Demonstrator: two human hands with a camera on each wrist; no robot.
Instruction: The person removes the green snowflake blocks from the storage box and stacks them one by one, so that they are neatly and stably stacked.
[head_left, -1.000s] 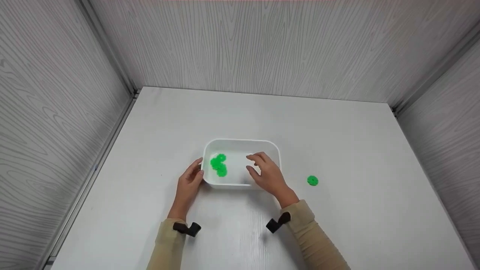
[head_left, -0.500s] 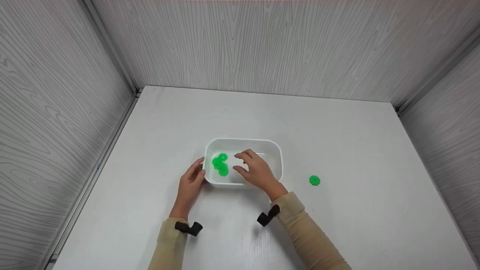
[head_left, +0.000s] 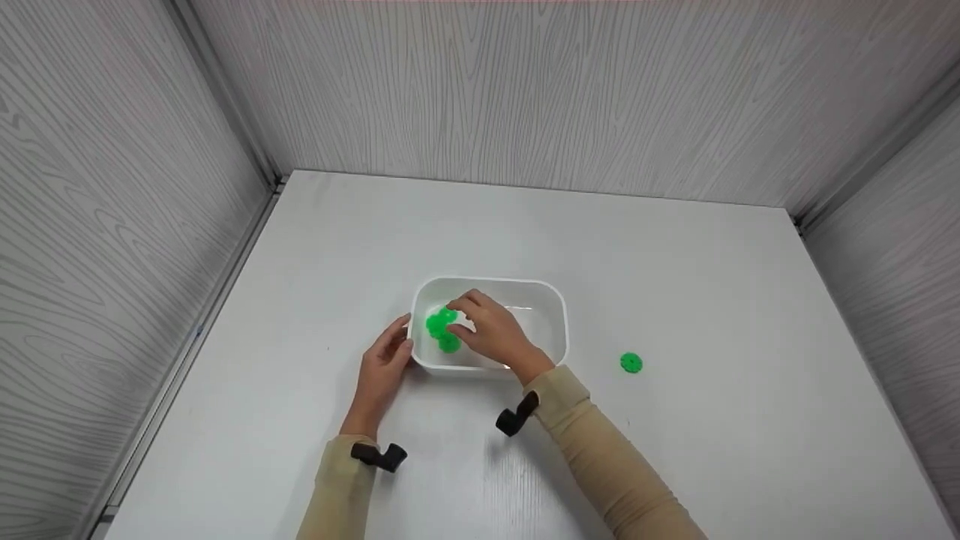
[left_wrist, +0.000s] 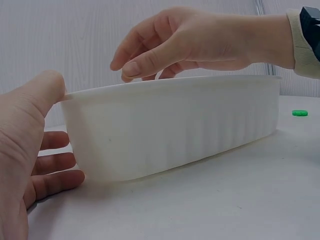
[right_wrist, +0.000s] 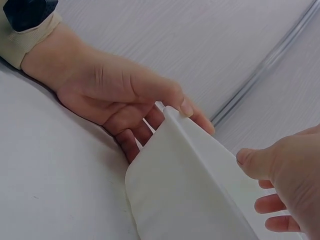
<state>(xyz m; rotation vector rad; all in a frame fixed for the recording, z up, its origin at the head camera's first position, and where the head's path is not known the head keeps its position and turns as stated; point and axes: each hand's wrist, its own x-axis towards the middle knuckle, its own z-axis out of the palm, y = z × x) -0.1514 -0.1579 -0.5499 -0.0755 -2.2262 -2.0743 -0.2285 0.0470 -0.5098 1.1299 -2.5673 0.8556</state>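
A white plastic bin (head_left: pixel 540 322) with rounded corners stands on the table. Several green notched discs (head_left: pixel 437 327) lie together at its left end. My left hand (head_left: pixel 381 375) holds that end from outside; in the left wrist view the thumb rests on the rim and the fingers lie along the wall. My right hand (head_left: pixel 491 330) is over the bin beside the green discs, thumb and fingers bent but apart. It partly covers the discs, and the bin's wall hides them in both wrist views. Nothing shows between the right hand's fingertips in the right wrist view.
One more green disc (head_left: pixel 631 363) lies flat on the white table (head_left: pixel 675 277), right of the bin. Grained grey panels (head_left: pixel 525 97) rise behind the table and at both sides. Each sleeve cuff carries a small black camera (head_left: pixel 517 414).
My right hand has moved left across the bin, from its right half to the green discs, and its fingers have drawn slightly closer together. The left hand keeps its place on the bin.
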